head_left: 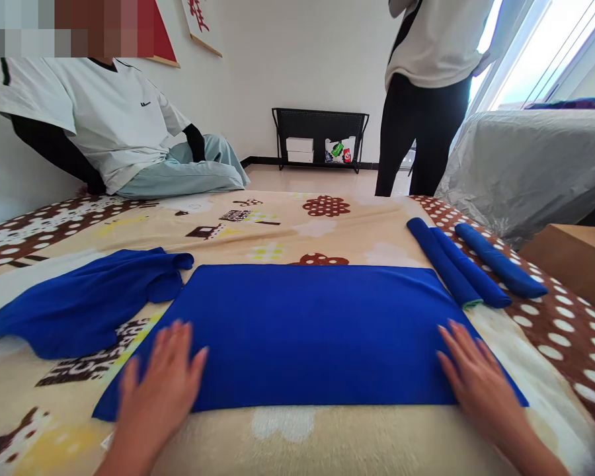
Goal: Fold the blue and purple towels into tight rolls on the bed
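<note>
A blue cloth (317, 337) lies flat in a wide rectangle on the patterned blanket (287, 228), between its left and right edges. The left hand (161, 373) is palm down over the cloth's left end, the right hand (476, 370) over its right end. Each grip is spread, fingers outstretched, with hold of nothing; how firmly they press, I cannot tell. A crumpled blue cloth (94, 301) lies toward the blanket's left edge, three rolled cloths (500, 259) by its dotted right edge. A person (123, 132) sits at the far left corner.
</note>
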Available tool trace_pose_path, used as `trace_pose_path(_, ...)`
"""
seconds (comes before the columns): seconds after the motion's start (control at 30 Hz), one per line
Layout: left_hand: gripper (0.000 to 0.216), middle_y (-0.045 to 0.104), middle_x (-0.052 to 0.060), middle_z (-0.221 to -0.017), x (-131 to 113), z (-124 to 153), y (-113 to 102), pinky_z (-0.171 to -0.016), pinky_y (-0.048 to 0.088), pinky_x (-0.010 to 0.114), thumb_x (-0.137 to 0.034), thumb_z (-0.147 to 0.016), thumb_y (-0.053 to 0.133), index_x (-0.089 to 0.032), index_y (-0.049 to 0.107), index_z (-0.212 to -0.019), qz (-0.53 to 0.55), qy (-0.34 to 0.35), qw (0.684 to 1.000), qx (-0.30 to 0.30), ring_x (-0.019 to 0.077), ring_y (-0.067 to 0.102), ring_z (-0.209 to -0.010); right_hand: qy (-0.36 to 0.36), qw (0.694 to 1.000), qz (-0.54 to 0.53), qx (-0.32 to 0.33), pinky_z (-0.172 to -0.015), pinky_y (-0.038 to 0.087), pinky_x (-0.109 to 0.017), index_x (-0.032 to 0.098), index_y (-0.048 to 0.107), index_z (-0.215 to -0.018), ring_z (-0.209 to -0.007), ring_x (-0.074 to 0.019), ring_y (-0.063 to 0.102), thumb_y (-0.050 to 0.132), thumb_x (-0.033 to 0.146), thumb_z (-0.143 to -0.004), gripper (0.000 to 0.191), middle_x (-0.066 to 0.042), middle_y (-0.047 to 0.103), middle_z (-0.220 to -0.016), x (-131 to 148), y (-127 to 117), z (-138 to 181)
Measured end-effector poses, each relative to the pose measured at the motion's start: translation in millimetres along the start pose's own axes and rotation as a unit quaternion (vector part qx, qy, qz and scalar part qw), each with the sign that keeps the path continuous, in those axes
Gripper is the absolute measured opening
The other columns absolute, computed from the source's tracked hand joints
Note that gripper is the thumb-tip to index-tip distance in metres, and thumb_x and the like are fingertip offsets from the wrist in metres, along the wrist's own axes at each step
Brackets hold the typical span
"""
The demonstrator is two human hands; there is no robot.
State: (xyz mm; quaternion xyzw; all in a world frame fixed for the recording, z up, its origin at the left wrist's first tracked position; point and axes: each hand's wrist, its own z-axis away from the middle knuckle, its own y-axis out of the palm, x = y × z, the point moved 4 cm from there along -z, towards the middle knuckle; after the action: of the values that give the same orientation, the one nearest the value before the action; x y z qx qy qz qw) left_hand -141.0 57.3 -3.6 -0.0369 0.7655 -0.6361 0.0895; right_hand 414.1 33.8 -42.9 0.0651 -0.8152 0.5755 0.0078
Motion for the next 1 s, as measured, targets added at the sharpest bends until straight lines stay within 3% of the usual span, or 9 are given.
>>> trace_pose_path(0.13,0.069,0.017,0.001,-0.168,-137.9,-61.5,12.9,-0.125,0.015,0.043,-0.056,-0.101,0.019,-0.023,0.016,-0.161,0.041,0.204,0.974,0.084,0.0191,0.016,-0.155,-0.181,0.971,-0.097,0.12,-0.125,0.024,-0.043,0.026,0.031,-0.158,-0.153,-0.0192,0.022,0.024,0.053,-0.104,0.061,-0.003,0.023,-0.165,140.4,13.9,-101.2)
trace_pose_path(0.2,0.07,0.024,0.003,-0.166,-161.4,-95.7,22.7,-0.124,0.018,0.041,-0.058,-0.1,0.024,-0.022,0.023,-0.16,0.04,0.208,0.973,0.097,0.0191,0.021,-0.154,-0.193,0.968,-0.098,0.126,-0.126,0.021,-0.039,0.028,0.034,-0.157,-0.153,-0.0166,0.021,0.028,0.057,-0.103,0.061,-0.001,0.025,-0.164,166.9,27.7,-142.0)
trace_pose_path(0.3,0.068,0.028,0.011,-0.164,-120.6,-140.4,32.9,-0.122,0.02,0.051,-0.055,-0.1,0.027,-0.017,0.031,-0.157,0.024,0.135,0.987,0.084,0.0258,0.025,-0.153,-0.134,0.98,-0.079,0.12,-0.125,0.022,-0.041,0.028,0.038,-0.155,-0.152,-0.0177,0.025,0.028,0.057,-0.103,0.06,-0.003,0.031,-0.162,128.9,45.9,-178.6)
trace_pose_path(0.43,0.067,0.025,0.015,-0.164,-12.6,-175.2,32.1,-0.12,0.019,0.06,-0.049,-0.101,0.024,-0.012,0.031,-0.157,0.0,0.027,0.998,0.058,0.0316,0.022,-0.153,0.015,0.993,-0.038,0.109,-0.122,0.022,-0.053,0.016,0.038,-0.155,-0.151,-0.0269,0.027,0.019,0.055,-0.103,0.067,-0.014,0.033,-0.161,6.8,52.7,-187.3)
trace_pose_path(0.5,0.068,0.027,0.015,-0.164,20.9,-183.2,30.6,-0.12,0.02,0.058,-0.049,-0.101,0.023,-0.011,0.03,-0.157,-0.006,0.001,0.999,0.05,0.0312,0.024,-0.153,0.061,0.992,-0.025,0.108,-0.123,0.023,-0.051,0.013,0.035,-0.156,-0.152,-0.0266,0.026,0.018,0.056,-0.102,0.07,-0.014,0.031,-0.161,-37.6,53.7,-184.8)
trace_pose_path(0.67,0.064,0.033,0.019,-0.161,21.9,-182.4,23.7,-0.119,0.014,0.065,-0.044,-0.101,0.024,-0.011,0.034,-0.155,-0.014,-0.011,1.0,0.026,0.0343,0.028,-0.15,0.086,0.993,-0.01,0.08,-0.125,0.02,-0.047,0.013,0.034,-0.155,-0.152,-0.024,0.025,0.02,0.053,-0.101,0.069,-0.012,0.033,-0.161,-51.2,51.0,-184.4)
trace_pose_path(0.83,0.047,0.038,0.018,-0.158,-69.1,-163.3,15.9,-0.119,0.016,0.065,-0.031,-0.102,0.039,-0.017,0.046,-0.147,0.016,0.115,0.993,-0.002,0.0337,0.032,-0.148,0.008,1.0,-0.017,0.025,-0.123,0.019,-0.056,0.007,0.04,-0.152,-0.152,-0.0298,0.025,0.021,0.039,-0.102,0.062,-0.018,0.032,-0.16,39.7,26.1,-152.5)
trace_pose_path(0.93,0.045,0.051,0.012,-0.147,-151.8,-159.2,24.9,-0.11,0.041,0.056,-0.039,-0.097,0.059,-0.02,0.053,-0.138,0.061,0.229,0.971,0.018,0.0294,0.052,-0.132,-0.15,0.986,-0.047,0.048,-0.119,0.036,-0.036,0.032,0.048,-0.148,-0.144,-0.0175,0.041,0.04,0.047,-0.099,0.052,0.001,0.044,-0.155,132.0,27.0,-92.5)
trace_pose_path(1.0,0.043,0.055,0.011,-0.139,-196.3,-165.3,32.6,-0.102,0.049,0.052,-0.039,-0.096,0.062,-0.019,0.056,-0.134,0.083,0.258,0.962,0.028,0.0272,0.058,-0.122,-0.286,0.956,-0.072,-0.003,-0.116,0.041,-0.037,0.029,0.044,-0.151,-0.141,-0.0191,0.046,0.046,0.049,-0.097,0.058,-0.001,0.046,-0.154,190.8,33.0,-43.3)
